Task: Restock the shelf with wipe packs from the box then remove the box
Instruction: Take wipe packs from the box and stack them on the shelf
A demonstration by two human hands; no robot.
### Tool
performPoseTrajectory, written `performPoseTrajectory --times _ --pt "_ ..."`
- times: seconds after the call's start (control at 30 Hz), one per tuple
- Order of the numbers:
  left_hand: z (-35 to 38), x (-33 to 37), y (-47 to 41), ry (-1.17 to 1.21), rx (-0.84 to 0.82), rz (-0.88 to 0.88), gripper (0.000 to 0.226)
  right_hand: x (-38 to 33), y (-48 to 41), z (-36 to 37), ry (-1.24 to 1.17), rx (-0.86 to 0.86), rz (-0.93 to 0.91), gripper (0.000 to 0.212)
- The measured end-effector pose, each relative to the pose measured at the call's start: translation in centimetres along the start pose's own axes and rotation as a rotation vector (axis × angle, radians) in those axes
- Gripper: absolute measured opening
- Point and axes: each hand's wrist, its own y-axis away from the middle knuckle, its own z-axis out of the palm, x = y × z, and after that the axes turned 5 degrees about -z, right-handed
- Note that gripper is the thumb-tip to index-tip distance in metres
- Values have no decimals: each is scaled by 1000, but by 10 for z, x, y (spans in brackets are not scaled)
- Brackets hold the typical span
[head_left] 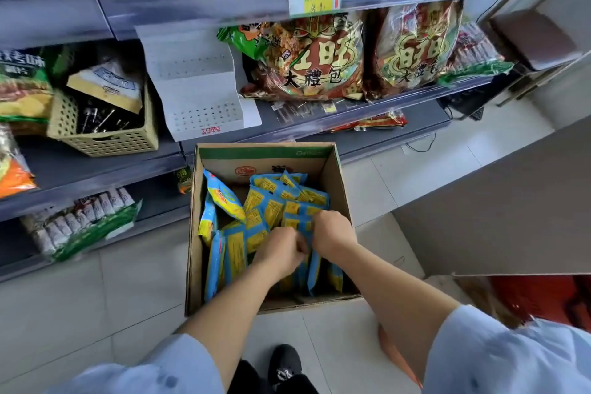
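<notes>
An open cardboard box (332, 169) stands on the tiled floor in front of the shelves. Inside it lie several blue and yellow wipe packs (271, 201), some upright, some tilted. Both hands are down in the box, side by side. My left hand (281, 251) is curled around the tops of packs near the box's middle. My right hand (332, 232) grips packs just to its right. A white stepped display rack (198, 86) sits bare on the middle shelf above the box.
Big red snack bags (319, 57) fill the shelf right of the rack. A beige perforated basket (105, 128) stands to its left. Lower shelves hold more bagged goods (80, 224). A large cardboard flap (495, 201) and a red crate (540, 297) are at right.
</notes>
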Motion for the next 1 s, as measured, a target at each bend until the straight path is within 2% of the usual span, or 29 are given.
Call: performPoseTrajectory --times 0.1,0.2,0.37,0.47,0.53,0.6,0.63,0.7,0.8,0.93,1.0 --pt "-12 -5 4 46 80 -94 21 1 0 -5 -55 15 7 26" --pt "-46 -12 18 127 143 -187 18 -4 -1 -14 -136 20 -26 29" --pt "-95 -20 32 217 239 -196 16 -26 -5 -31 -293 -25 -261 36" --pt "-92 -30 26 174 154 -190 21 -29 -14 -25 -308 -17 -256 43" --pt "-84 -44 18 193 30 -213 44 -28 -19 -15 -303 -65 -200 54" --pt "-76 -56 10 93 -27 -227 58 -25 -23 -4 -323 -118 -139 58" --pt "-73 -61 6 -38 -22 -218 60 -22 -24 2 -354 -124 -110 58" --pt "-65 -66 0 -307 13 -169 60 -19 -29 12 -437 -108 -49 57" --pt "-57 -68 -11 -566 29 -98 59 -17 -37 21 -516 -79 58 56" --pt "-45 -64 -22 -584 -41 -83 72 -20 -43 29 -532 -130 210 67" --pt "-41 -63 -22 -539 0 -61 63 -21 -46 29 -561 -148 229 69"
